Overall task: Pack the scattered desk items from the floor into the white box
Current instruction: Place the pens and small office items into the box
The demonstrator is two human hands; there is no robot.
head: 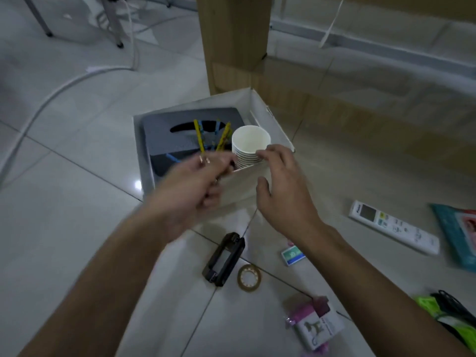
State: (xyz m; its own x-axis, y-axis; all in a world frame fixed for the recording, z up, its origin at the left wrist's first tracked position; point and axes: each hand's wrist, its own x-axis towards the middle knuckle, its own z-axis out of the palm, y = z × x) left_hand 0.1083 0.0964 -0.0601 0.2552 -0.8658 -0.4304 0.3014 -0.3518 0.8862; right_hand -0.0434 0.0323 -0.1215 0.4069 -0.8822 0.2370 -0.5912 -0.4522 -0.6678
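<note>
One white box point(243, 182) sits open on the tiled floor point(77, 202), its far corner just beside a wooden panel point(231, 42). Inside, a dark tray point(164, 140) fills the left side, with pencils point(198, 135) standing on it. A stack of paper cups point(251, 143) stands upright in the near right corner.

The right hand point(286, 194) hovers at that corner, its fingers point(268, 152) spread, tips touching the side of the cups and thumb held apart. The left hand point(190, 194) is over the near wall beside the pencils. It is blurred and its fingers are curled, and I cannot tell whether they pinch anything.

Items still on the floor lie on the person's side of the box. A black tool point(223, 258) lies between the two forearms, its long axis pointing roughly toward the box, with a tape roll point(249, 277) just beside it. A small card box point(293, 254), a remote point(394, 226) and a teal packet point(458, 233) lie to the right, nearer the right hand. A pink carton point(318, 324) lies closest to the person.

Anything packed next would need lifting over the near wall. Free room inside seems limited to the strip beyond the cups, along the right wall.
</note>
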